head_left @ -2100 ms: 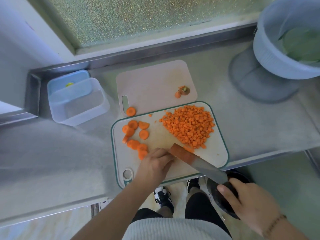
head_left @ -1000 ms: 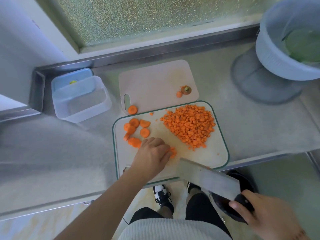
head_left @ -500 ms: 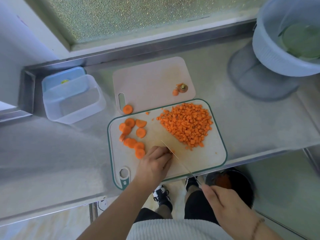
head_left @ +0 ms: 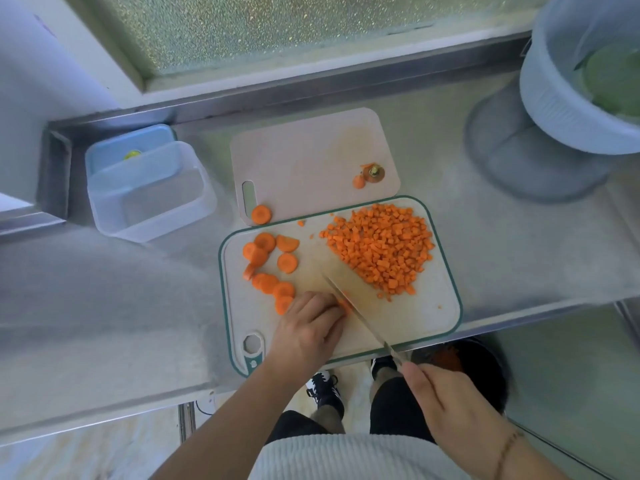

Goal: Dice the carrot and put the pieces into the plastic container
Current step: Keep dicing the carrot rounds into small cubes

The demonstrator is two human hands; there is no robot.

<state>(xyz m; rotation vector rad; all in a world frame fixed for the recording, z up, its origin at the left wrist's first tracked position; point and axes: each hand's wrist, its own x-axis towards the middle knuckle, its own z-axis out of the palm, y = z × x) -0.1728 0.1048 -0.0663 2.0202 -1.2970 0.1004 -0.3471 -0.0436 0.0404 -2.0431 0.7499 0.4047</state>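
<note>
A left hand (head_left: 306, 330) pins carrot slices (head_left: 343, 305) with curled fingers on a green-rimmed cutting board (head_left: 446, 299) at the tabletop's near edge as the right hand (head_left: 446, 403) grips a knife (head_left: 356, 313). Diced carrot (head_left: 381, 247) fills the board's far right; the plastic container (head_left: 149, 192) sits by the far left corner.

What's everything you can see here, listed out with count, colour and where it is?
Diced carrot pile: one, orange, right on green-rimmed board.
Carrot rounds: about ten, orange, left on that board; one on the beige board.
Green-rimmed cutting board: one, white, near counter edge.
Beige cutting board: one, behind it.
Carrot ends: two, beige board's right.
Plastic container: one, clear, left.
Blue lid: one, behind container.
Colander: one, pale, far right.
Knife: one, blade on board.
Left hand: holds carrot.
Right hand: grips knife.
</note>
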